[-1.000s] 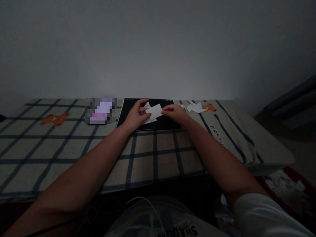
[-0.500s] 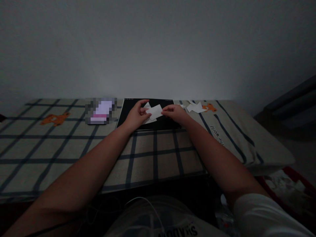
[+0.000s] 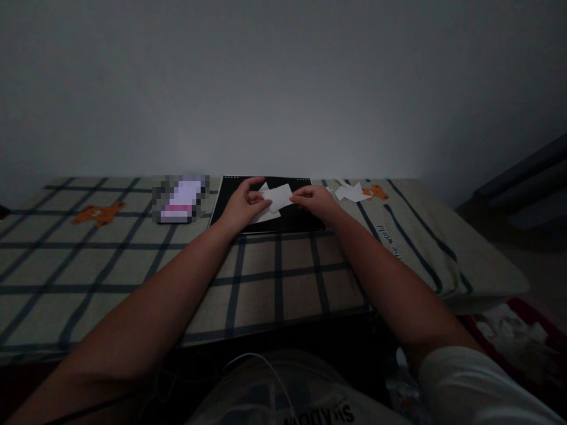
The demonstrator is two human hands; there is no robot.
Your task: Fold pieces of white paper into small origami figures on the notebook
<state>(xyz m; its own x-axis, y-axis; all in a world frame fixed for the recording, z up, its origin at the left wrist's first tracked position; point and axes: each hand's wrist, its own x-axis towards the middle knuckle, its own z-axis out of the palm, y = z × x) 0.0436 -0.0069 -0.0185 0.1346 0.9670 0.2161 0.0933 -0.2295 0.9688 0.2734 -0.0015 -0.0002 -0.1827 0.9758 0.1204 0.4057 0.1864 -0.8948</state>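
A small piece of white paper is pinched between my two hands above a black board. My left hand grips its left edge between thumb and fingers, with the index finger stretched out beyond it. The fingertips of my right hand are closed on the right edge. Beneath the held piece and my left hand, more white paper lies on the board, partly hidden.
Folded white paper rests on the checked tablecloth right of the board. A phone, partly pixelated, is at the left. The wall rises behind the table. A red container with whitish contents sits low at the right.
The held paper has tilted slightly and risen a little. My left hand has shifted a bit left, and my right hand has moved up slightly. Both still grip the paper.
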